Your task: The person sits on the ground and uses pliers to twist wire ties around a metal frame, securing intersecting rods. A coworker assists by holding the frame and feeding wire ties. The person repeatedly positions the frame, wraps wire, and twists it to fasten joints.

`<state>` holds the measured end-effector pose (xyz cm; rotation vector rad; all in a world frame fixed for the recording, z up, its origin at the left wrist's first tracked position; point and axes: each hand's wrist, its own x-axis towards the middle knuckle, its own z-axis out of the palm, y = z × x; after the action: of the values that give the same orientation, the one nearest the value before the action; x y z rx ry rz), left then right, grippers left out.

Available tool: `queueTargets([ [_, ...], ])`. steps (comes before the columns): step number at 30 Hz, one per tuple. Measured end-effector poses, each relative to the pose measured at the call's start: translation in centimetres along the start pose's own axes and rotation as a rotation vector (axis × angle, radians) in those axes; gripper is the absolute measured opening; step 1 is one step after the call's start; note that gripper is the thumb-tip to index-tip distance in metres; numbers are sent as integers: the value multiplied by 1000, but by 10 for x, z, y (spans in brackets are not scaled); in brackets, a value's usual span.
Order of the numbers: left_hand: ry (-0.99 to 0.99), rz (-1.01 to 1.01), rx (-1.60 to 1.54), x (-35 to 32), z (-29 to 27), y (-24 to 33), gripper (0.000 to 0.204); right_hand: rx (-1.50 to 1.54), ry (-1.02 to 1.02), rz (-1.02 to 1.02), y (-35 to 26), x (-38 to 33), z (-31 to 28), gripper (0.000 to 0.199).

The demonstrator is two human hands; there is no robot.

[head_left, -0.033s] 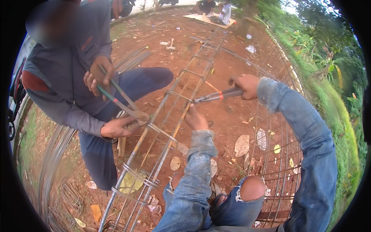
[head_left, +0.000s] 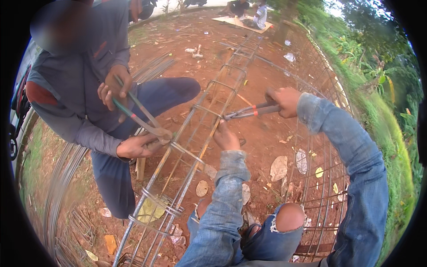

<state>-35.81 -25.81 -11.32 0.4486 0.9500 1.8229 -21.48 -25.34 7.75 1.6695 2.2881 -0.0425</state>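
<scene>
From here, a long, boxy grey steel-rod cage (head_left: pixel 187 152) runs above leaf-strewn reddish-brown earth (head_left: pixel 267 144). Right of the cage, the right hand (head_left: pixel 284 100) is wrapped around dark-handled, red-banded metal pincers (head_left: pixel 255 111), their tips at its right side. The left hand (head_left: pixel 227 138) is there too, fingers bunched; its grip I can't tell. Left of the cage crouches a grey-jacketed co-worker (head_left: pixel 80 95); green grass (head_left: pixel 373 122) lies far right of it.

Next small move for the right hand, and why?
Probably a gentle squeeze of the pincers with the right hand: their handles look parted, and their tip sits about where a metal ring meets the long bar. The left hand has its fingertips right by that spot, so going slowly seems wise.
</scene>
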Motion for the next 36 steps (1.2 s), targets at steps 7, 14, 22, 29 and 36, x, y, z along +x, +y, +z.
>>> queueTargets([
  [7,-1,3,109,-2,1,-4,30,-425,222,-31,6,-6,39,48],
  [14,5,87,84,-1,3,-4,29,-268,-31,125,-11,-9,26,63],
  [22,29,37,108,-1,4,0,29,-508,249,81,-26,-12,14,62],
  [29,-1,126,136,-5,7,-2,30,-326,31,132,-25,-5,2,54],
  [36,-71,58,169,-3,1,-3,34,-351,78,-12,-15,5,-7,44],
])
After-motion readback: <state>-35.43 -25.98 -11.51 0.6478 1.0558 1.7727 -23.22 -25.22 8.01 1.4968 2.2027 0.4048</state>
